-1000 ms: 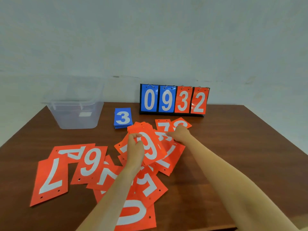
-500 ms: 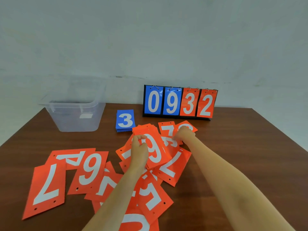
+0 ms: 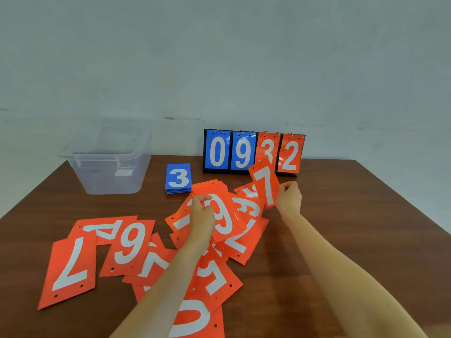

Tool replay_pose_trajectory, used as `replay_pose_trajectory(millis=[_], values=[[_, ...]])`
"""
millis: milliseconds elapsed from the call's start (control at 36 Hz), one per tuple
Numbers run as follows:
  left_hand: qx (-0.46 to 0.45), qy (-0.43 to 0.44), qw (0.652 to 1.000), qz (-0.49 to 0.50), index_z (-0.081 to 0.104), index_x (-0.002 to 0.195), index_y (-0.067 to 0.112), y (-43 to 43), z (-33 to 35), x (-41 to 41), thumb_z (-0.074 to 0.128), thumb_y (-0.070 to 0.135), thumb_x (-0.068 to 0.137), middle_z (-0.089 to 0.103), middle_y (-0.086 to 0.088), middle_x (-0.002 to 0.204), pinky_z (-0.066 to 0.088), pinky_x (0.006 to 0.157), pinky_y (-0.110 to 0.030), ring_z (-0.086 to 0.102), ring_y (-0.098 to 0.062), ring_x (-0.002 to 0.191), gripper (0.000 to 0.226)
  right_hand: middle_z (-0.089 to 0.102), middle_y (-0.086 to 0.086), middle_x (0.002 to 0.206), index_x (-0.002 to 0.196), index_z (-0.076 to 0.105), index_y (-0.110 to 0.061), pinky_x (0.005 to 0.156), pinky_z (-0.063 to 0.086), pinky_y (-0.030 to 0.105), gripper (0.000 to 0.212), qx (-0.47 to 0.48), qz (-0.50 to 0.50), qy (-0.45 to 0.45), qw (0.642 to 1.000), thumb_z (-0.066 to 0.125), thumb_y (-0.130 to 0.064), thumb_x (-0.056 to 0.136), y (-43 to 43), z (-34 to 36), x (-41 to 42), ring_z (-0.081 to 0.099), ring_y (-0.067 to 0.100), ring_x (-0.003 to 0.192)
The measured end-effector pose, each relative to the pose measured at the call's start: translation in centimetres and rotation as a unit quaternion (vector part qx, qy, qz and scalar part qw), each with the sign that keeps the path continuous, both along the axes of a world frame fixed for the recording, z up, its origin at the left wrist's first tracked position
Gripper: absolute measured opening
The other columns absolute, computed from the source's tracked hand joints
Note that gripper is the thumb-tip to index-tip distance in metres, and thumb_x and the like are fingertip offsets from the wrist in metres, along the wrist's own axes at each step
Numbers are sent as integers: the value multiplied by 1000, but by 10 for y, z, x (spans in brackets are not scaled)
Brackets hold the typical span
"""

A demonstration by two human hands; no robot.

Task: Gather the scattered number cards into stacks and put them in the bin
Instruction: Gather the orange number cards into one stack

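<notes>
Two hands, gathering step: left hand (image 3: 202,215) grips an orange stack (image 3: 223,220) topped by 9; right hand (image 3: 289,196) pinches an orange 7 card (image 3: 264,185) above the worktop (image 3: 341,228); next, probably lay it squarely on that stack; clear bin (image 3: 109,174) stands far left, apart.

scoreboard (image 3: 241,152) 0932, blue stack (image 3: 178,178) 3

Dark brown wood-grain counter (image 3: 341,228) | flat orange-red number cards (image 3: 70,269): white numerals, small dark punched holes | stack of blue rectangular cards (image 3: 178,178): white 3 on top | black-framed flip scoreboard (image 3: 242,152): two blue panels, two orange-red panels, white digits 0 9 3 2 | translucent colourless plastic bin (image 3: 109,176): white label | pale grey-blue wall (image 3: 219,57): plain
</notes>
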State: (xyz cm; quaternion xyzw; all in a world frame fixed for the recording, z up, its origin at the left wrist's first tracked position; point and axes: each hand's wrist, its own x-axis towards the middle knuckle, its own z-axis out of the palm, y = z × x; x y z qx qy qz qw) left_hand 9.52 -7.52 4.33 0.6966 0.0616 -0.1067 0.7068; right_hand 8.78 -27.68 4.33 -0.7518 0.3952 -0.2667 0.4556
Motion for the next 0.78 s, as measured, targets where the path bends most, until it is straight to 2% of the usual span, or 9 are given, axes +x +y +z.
replay_pose_trajectory(millis=[56,139,250,306,417,500,556,667,778], values=[[7,-17,1000,-2,49,111,26,-4,5,-7,32,0,93,49,-1,115,51,58,-26,57,-13,76,36,62,6,100,97,50,-15,71,50,30,6,-2,7,-36,999,44,-16,97,-3,2,-13,61,17,87],[8,-14,1000,-21,48,112,28,-9,9,-16,32,3,95,48,-1,115,54,66,-31,57,-18,90,35,59,1,96,97,49,-17,65,45,23,4,9,25,-82,996,45,-17,98,-1,8,-32,57,11,83],[12,-19,999,-27,47,111,30,-17,12,-24,32,5,96,54,-3,113,56,67,-32,61,-15,83,33,52,-6,92,101,47,-18,63,40,19,4,40,33,-119,992,43,-18,99,4,10,-55,51,7,82],[18,-25,999,-31,47,115,28,-20,11,-27,32,5,96,52,-3,116,54,66,-29,60,-17,89,34,53,-7,91,101,47,-18,65,40,20,5,39,22,-134,990,43,-18,99,6,11,-65,52,7,82],[16,-30,999,-34,47,113,27,-26,12,-32,33,4,96,54,-6,115,54,64,-28,59,-14,81,32,53,-5,93,102,47,-18,64,41,19,5,23,10,-144,989,42,-18,100,6,11,-77,52,5,79],[30,-32,998,-37,48,110,30,-29,10,-35,34,5,96,53,-7,125,57,80,-39,59,-23,103,32,52,-7,92,103,46,-18,70,40,22,5,45,10,-145,988,43,-18,99,6,12,-81,51,5,80],[32,-32,998,-39,47,109,32,-32,8,-34,34,6,96,51,-7,129,56,83,-41,56,-25,110,32,52,-8,90,103,47,-18,68,41,21,5,51,0,-161,986,43,-18,99,6,14,-82,52,6,82],[25,-29,998,-39,47,111,29,-35,11,-34,35,4,96,51,-2,119,54,69,-30,57,-19,96,32,53,-7,94,105,48,-18,69,42,19,7,70,-9,-183,981,44,-18,99,7,18,-79,53,7,85],[9,-32,999,-43,48,108,29,-39,10,-32,41,14,96,52,-4,126,52,89,-39,54,-22,111,20,56,-2,99,104,52,-15,65,41,19,9,86,49,-120,988,48,-18,97,12,12,-70,53,10,87]])
